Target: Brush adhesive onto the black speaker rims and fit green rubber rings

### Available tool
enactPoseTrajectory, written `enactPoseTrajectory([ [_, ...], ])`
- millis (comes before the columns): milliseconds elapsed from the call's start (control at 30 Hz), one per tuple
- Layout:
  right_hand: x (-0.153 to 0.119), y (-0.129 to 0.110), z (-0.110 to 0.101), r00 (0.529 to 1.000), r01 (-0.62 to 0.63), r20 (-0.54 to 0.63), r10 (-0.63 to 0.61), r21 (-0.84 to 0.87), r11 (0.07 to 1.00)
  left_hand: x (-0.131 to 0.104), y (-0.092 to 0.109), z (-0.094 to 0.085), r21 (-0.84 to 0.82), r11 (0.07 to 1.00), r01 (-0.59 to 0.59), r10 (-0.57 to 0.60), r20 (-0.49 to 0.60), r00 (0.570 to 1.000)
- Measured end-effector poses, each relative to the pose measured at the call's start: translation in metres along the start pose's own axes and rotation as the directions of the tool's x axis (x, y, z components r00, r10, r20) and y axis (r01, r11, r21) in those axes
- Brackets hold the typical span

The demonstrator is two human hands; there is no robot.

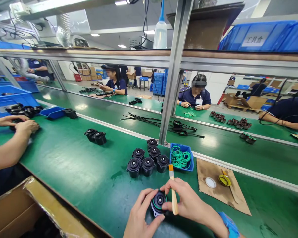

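Observation:
A round black motor housing (160, 197) with a green rubber ring around its top sits low in front of me. My left hand (142, 215) grips it from the left, with fingers and thumb around its side. My right hand (185, 200) holds a brush (174, 198) with a wooden handle, its orange-brown bristles pointing up. The thumb and fingertips of that same hand touch the ring and the housing's right side. Just beyond stand several similar black housings (147, 165). A small blue bin (193, 165) next to them holds many green rings (180, 157).
On the right, a stained cardboard sheet (238, 198) bears a yellow pot (224, 180), a white lid (210, 182) and another brush (234, 193). A metal post (167, 109) rises behind the bin. At left, a co-worker's hands (24, 125) handle dark parts; an open carton (15, 211) stands below.

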State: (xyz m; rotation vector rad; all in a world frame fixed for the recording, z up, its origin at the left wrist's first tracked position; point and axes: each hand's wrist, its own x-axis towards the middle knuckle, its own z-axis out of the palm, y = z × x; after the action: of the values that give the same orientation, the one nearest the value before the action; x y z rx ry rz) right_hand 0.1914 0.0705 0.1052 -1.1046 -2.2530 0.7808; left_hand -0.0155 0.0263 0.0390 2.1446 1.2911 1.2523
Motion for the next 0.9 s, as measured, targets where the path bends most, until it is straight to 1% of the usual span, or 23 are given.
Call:
enactPoseTrajectory([
  [33, -0.004, 0.002, 0.001, 0.998, 0.061, 0.013, -0.060, -0.085, 0.995, 0.001, -0.001, -0.002, 0.029, 0.999, -0.039, 0.039, -0.010, 0.999],
  [100, -0.011, 0.008, 0.005, 0.981, 0.189, 0.009, -0.192, -0.231, 0.955, 0.000, -0.004, -0.002, 0.080, 0.991, -0.109, 0.115, -0.069, 0.991],
  [167, -0.018, 0.015, 0.012, 0.945, 0.302, -0.029, -0.326, -0.313, 0.901, -0.004, -0.008, 0.000, 0.119, 0.980, -0.163, 0.178, -0.132, 0.975],
  [233, -0.023, 0.019, 0.019, 0.904, 0.365, -0.083, -0.418, -0.356, 0.860, -0.009, -0.012, 0.005, 0.139, 0.973, -0.186, 0.209, -0.174, 0.962],
  [300, -0.027, 0.020, 0.023, 0.873, 0.390, -0.137, -0.468, -0.381, 0.838, -0.015, -0.015, 0.011, 0.139, 0.970, -0.201, 0.227, -0.205, 0.952],
  [400, -0.033, 0.016, 0.026, 0.826, 0.433, -0.179, -0.535, -0.405, 0.805, -0.024, -0.016, 0.024, 0.099, 0.981, -0.167, 0.189, -0.274, 0.943],
  [467, -0.037, 0.014, 0.026, 0.799, 0.475, -0.170, -0.577, -0.409, 0.779, -0.029, -0.015, 0.034, 0.058, 0.995, -0.086, 0.100, -0.314, 0.944],
  [500, -0.039, 0.014, 0.027, 0.792, 0.490, -0.160, -0.589, -0.408, 0.770, -0.032, -0.014, 0.038, 0.042, 0.998, -0.040, 0.052, -0.323, 0.945],
  [567, -0.042, 0.014, 0.028, 0.794, 0.506, -0.137, -0.593, -0.392, 0.768, -0.035, -0.011, 0.045, 0.028, 0.999, 0.032, -0.021, -0.327, 0.945],
  [633, -0.043, 0.014, 0.031, 0.804, 0.516, -0.121, -0.582, -0.343, 0.785, -0.036, -0.009, 0.047, 0.031, 0.998, 0.056, -0.043, -0.328, 0.944],
  [700, -0.042, 0.013, 0.031, 0.817, 0.520, -0.139, -0.559, -0.239, 0.820, -0.035, -0.007, 0.045, 0.028, 0.999, 0.021, -0.011, -0.333, 0.943],
  [733, -0.041, 0.012, 0.030, 0.836, 0.500, -0.171, -0.521, -0.156, 0.852, -0.034, -0.006, 0.043, 0.018, 1.000, 0.003, 0.003, -0.335, 0.942],
  [767, -0.040, 0.010, 0.028, 0.868, 0.451, -0.209, -0.451, -0.052, 0.891, -0.032, -0.006, 0.040, 0.005, 1.000, -0.002, 0.003, -0.340, 0.940],
  [800, -0.038, 0.008, 0.024, 0.905, 0.371, -0.246, -0.345, 0.067, 0.926, -0.030, -0.006, 0.037, -0.007, 1.000, 0.014, -0.015, -0.346, 0.938],
  [833, -0.037, 0.006, 0.019, 0.936, 0.277, -0.274, -0.219, 0.193, 0.941, -0.028, -0.006, 0.035, -0.017, 0.999, 0.047, -0.050, -0.343, 0.938],
  [867, -0.036, 0.004, 0.014, 0.955, 0.183, -0.282, -0.092, 0.319, 0.930, -0.025, -0.006, 0.032, -0.023, 0.996, 0.091, -0.093, -0.328, 0.940],
  [900, -0.034, 0.002, 0.008, 0.962, 0.102, -0.272, 0.022, 0.434, 0.895, -0.023, -0.007, 0.030, -0.026, 0.991, 0.128, -0.130, -0.292, 0.948],
])
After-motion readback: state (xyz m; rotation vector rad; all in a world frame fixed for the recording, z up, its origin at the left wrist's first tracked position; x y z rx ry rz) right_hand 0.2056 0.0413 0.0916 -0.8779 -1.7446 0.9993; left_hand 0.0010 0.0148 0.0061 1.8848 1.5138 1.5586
